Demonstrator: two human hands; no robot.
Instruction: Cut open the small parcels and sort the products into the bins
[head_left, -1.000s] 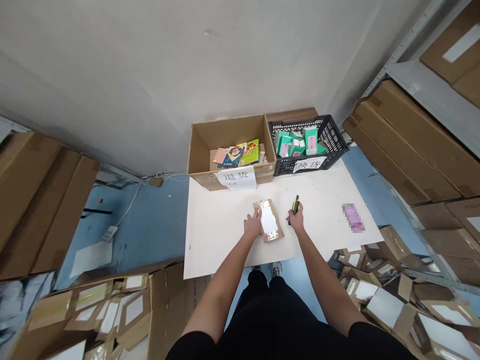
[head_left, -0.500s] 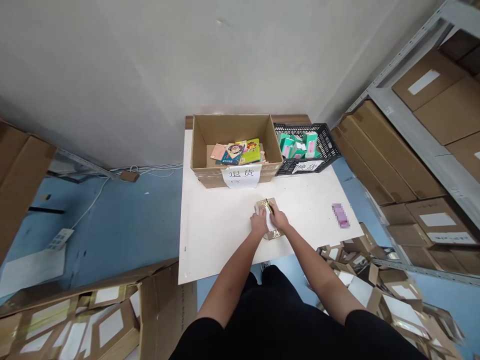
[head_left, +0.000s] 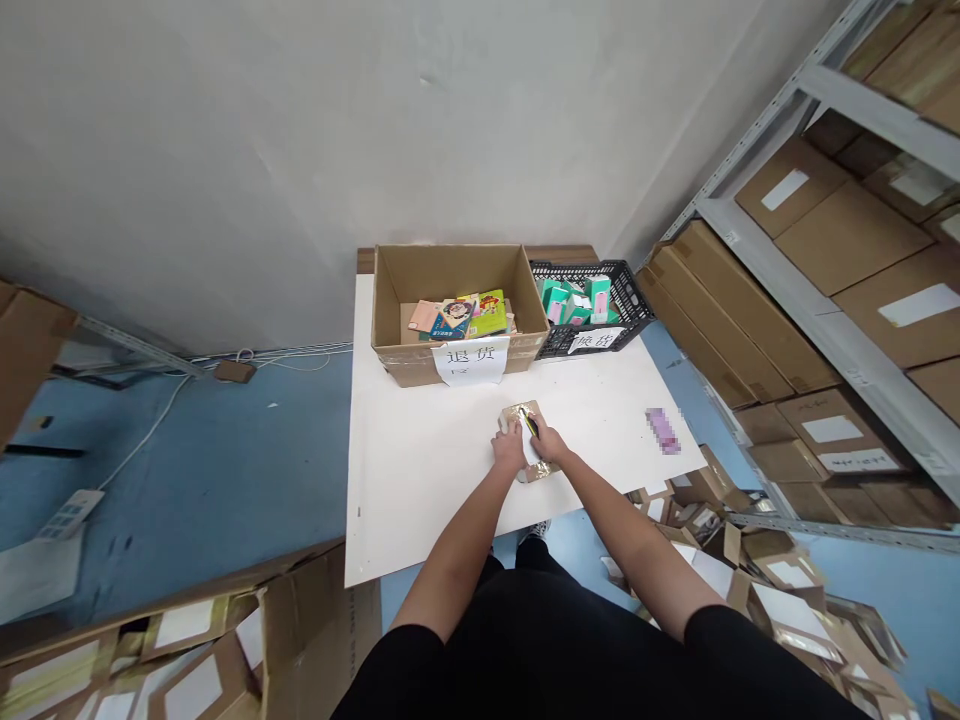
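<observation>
A small brown taped parcel [head_left: 523, 414] with a white label lies on the white table [head_left: 420, 470]. My left hand [head_left: 508, 450] presses on the parcel's left side, fingers curled over its edge. My right hand [head_left: 550, 444] grips a yellow-and-black utility knife [head_left: 529, 423] and holds its tip on top of the parcel.
At the table's back stand an open cardboard box [head_left: 457, 310] with several books and a paper label, and a black crate [head_left: 585, 300] of teal boxes. A blurred pink item [head_left: 661, 430] lies at the right. Shelving with cartons rises on the right; flattened cartons litter the floor.
My right hand carried the knife from beside the parcel onto its top. My left hand stayed on the parcel. The camera view shifted slightly.
</observation>
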